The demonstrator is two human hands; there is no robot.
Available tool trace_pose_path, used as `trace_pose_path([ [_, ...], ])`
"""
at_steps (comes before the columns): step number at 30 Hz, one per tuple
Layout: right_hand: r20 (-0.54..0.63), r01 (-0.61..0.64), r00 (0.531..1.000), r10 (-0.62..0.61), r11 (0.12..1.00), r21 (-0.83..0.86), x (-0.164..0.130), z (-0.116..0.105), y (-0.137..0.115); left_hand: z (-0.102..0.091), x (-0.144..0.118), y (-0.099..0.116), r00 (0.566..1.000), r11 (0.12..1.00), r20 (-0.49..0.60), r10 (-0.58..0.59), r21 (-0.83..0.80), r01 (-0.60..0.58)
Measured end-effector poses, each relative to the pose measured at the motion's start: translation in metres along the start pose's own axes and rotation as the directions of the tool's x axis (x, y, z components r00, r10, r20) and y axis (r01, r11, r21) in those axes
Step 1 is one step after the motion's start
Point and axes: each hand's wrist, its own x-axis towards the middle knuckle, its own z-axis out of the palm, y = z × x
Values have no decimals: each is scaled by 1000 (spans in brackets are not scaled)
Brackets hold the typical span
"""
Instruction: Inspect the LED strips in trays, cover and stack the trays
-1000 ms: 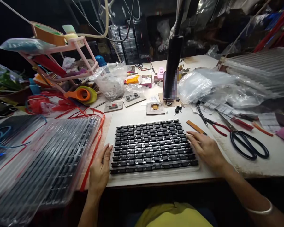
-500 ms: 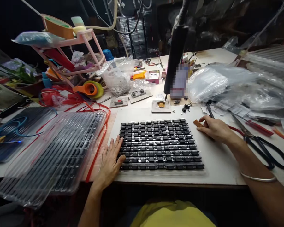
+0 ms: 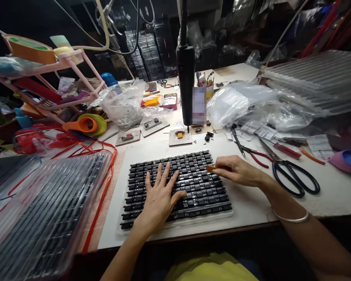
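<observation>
Left grip: the left grip [image 3: 160,199] is palm down over the black parts [image 3: 197,191], fingers fanned apart, nothing pinched; how hard it presses cannot be told.
Right grip: the right grip [image 3: 236,170] pinches the orange-brown strip [image 3: 210,168] between thumb and fingers.
Strip: only a short end projects leftward from the right grip, over the upper right part of the tray; its remainder is concealed by the fingers. Contact with the parts cannot be confirmed.
Tray: the clear tray [image 3: 216,214] extends beneath the left grip and to the left of the right grip, on the table [image 3: 251,199]. Black parts fill it in rows; those under the left grip are hidden and the markings are illegible.
Black tool: the black tool [image 3: 186,84] stands beyond both grips, nearly vertical; its top runs out of frame.
Scissors: the scissors [image 3: 281,160] lie right of the right grip, handles nearest; the blade tips are hard to separate from the clutter.
Clear stack: the stack of clear trays [image 3: 61,195] lies left of the left grip, blurred, cut off by the frame.
Screen: the screen [image 3: 199,105] beyond the right grip is pixelated, content unreadable.
</observation>
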Motion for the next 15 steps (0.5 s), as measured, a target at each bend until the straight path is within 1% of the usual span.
trace_pose_path([
  [3,104,45,994,-34,994,-100,-2,5,-5,2,0,0,1000,1000,-10,-4,4,4],
  [5,141,52,990,-29,986,-161,-3,7,-6,1,0,1,1000,1000,-9,-6,-2,6],
  [7,150,49,988,-22,983,-175,-4,8,-6,-1,2,3,1000,1000,-2,-7,-16,7],
  [10,139,39,990,-17,986,-160,-4,6,-5,-4,5,4,1000,999,7,5,-51,-5],
  [12,134,40,991,-23,991,-128,-3,4,-3,-6,3,2,1000,997,-1,5,-75,-5],
  [13,104,38,994,-28,995,-96,-3,3,-1,-7,0,0,1000,996,-12,-5,-87,4],
  [14,47,31,998,-29,998,-58,-3,2,0,-9,-6,-3,999,995,-27,-21,-100,18],
  [15,-39,16,999,-17,1000,-22,-3,1,2,-12,-13,-6,998,993,-44,-38,-113,33],
])
